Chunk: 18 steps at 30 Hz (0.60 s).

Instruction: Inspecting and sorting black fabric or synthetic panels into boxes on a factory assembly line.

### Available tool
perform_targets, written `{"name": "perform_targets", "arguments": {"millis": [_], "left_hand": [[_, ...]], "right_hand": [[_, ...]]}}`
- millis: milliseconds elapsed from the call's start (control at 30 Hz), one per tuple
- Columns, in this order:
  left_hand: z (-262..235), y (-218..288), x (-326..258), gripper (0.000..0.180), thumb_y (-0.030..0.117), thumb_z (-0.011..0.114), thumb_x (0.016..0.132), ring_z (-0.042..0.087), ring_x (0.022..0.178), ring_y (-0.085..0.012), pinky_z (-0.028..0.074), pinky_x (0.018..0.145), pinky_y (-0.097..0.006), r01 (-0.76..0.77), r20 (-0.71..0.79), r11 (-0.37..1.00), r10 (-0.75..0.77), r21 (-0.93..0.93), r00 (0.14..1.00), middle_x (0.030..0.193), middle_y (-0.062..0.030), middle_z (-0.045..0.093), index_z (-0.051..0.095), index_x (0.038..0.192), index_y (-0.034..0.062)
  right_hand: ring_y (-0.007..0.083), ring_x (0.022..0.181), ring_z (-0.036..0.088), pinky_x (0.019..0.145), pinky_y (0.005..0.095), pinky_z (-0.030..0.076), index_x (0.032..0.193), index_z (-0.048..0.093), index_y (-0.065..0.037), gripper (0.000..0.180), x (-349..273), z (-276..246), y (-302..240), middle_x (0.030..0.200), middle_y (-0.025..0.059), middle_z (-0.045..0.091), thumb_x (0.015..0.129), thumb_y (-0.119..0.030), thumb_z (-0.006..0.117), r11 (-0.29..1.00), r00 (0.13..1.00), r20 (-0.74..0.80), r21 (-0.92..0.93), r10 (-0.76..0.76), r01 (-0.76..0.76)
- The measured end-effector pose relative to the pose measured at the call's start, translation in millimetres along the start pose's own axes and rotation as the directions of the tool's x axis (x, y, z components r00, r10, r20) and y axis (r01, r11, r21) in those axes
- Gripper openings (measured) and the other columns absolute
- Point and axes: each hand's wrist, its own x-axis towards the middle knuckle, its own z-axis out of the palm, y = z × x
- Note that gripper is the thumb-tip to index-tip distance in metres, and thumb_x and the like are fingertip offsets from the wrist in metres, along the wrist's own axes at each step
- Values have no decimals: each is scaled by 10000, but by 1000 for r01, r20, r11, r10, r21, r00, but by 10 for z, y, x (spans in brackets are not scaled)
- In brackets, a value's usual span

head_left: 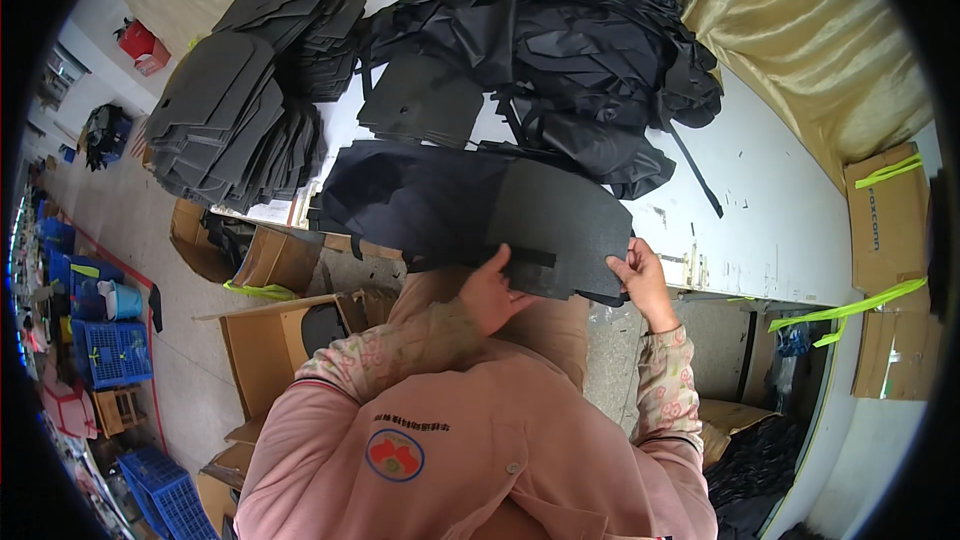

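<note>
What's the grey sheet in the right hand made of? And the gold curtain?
The grey sheet looks like matte foam, maybe plastic: it's dull and lies quite flat. The gold curtain seems satiny cloth: it hangs in shiny folds.

Gold curtain (815, 35), blue crates (112, 352) at left

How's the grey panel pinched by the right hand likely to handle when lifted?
The grey panel probably holds its shape: it looks nearly flat where the right hand pinches its edge. It seems thin, so likely light. The creased dark fabric beside it looks floppy and may sag.
</note>
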Motion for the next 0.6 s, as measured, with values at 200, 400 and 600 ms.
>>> {"name": "perform_targets", "arguments": {"millis": [200, 400, 600], "left_hand": [[-572, 495, -317, 558, 447, 721, 791, 486, 1090, -256, 414, 954, -421, -296, -307, 954, 298, 53, 904, 1159, -103, 490, 481, 1179, 125], [-997, 1048, -657, 133, 285, 685, 855, 562, 582, -114, 453, 568, -267, -526, -311, 850, 493, -28, 813, 695, 24, 631, 599, 853, 183], [-261, 1344, -871, 98, 165, 627, 904, 483, 519, -75, 395, 497, -218, -788, -115, 546, 835, 286, 538, 662, 39, 561, 534, 873, 162]], "right_hand": [[23, 488, 413, 417, 186, 333, 1022, 539, -12, 185, 77, -129, 196, 662, -36, 535, 858, -16, 625, 999, 997, 64, 25, 34, -35], [23, 474, 414, 422, 187, 354, 942, 539, -32, 135, 98, -125, 241, 616, -59, 467, 858, -41, 644, 997, 995, 71, 3, 71, -71], [25, 468, 419, 415, 188, 354, 962, 537, -34, 162, 117, -167, 351, 606, -61, 458, 851, -44, 654, 998, 996, 68, -31, 60, -58]]}}
